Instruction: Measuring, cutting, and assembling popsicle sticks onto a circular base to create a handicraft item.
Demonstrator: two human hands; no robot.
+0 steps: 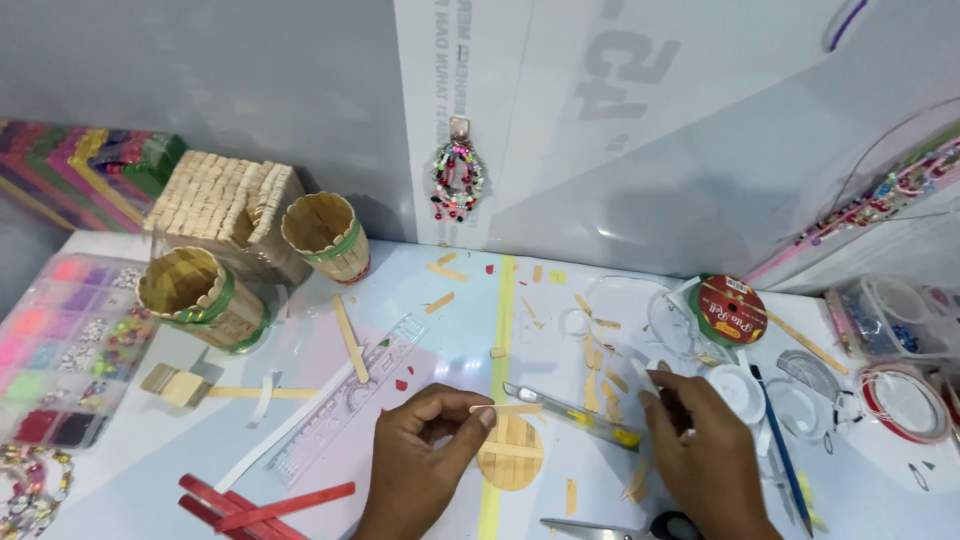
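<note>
My left hand (pixel 425 455) is curled and pinches a thin wooden stick (pixel 508 409) over the round stick disc (pixel 510 455) at 6 o'clock. My right hand (pixel 700 450) is closed around a utility knife (pixel 575 413); its handle is hidden by the fingers.

Bright, even indoor light falls from overhead on a craft table (pixel 440 330), whose pale top throws soft glare near its middle. Short, faint shadows sit under the left hand (pixel 425 455) and right hand (pixel 705 450), toward six o'clock. The glossy white wall sheet (pixel 640 130) at twelve o'clock reflects grey patches. Wide-lens bending curves the edges at nine and three o'clock, and the bead box (pixel 60 340) at nine o'clock is slightly soft.
</note>
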